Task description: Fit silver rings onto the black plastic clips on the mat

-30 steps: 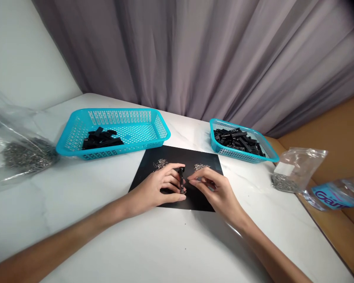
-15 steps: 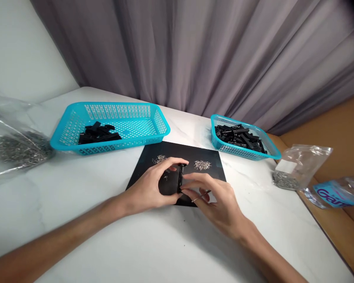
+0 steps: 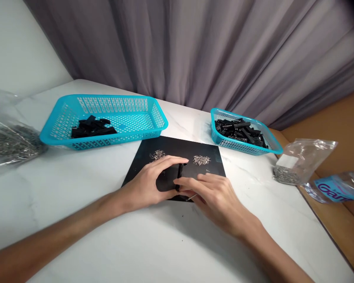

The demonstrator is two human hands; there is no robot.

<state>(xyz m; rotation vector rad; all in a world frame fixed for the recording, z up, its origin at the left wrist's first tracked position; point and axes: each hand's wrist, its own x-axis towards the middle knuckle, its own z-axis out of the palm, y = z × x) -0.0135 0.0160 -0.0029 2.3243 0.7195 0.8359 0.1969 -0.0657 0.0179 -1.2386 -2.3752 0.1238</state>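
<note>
Black plastic piece [image 3: 180,175], narrow and stood upright, sits pinched in the left hand [image 3: 153,184], thumb below and fingers over the top. That grip is narrow and closed on the piece, held just above the black mat [image 3: 153,147] near its front edge.

Right hand [image 3: 215,194] meets the piece from the other side; fingertips touch its lower end. Between the right fingers a thin metal pin [image 3: 191,197] pokes out, so this grip is also narrow, pinching the pin. Pin looks partly seated at the piece, though the joint itself is hidden by the fingers; cannot tell how deep it sits.

Two small heaps of loose metal pins on the mat: left heap [image 3: 157,155] beside the left fingers, right heap [image 3: 201,160] just beyond the right hand.

Progress, as a judgement:
- Left basket [image 3: 61,125], turquoise, holds a small cluster of black pieces in one corner; most of its floor is bare.
- Right basket [image 3: 273,145], smaller, is well filled with black pieces.
- If the left one takes finished pieces, only a minor share is done and much of the stock is left.
- Pin supply is ample: large clear bag [image 3: 8,139] at far left and smaller bag [image 3: 297,163] at right.

White marbled tabletop [image 3: 135,239] carries everything.
</note>
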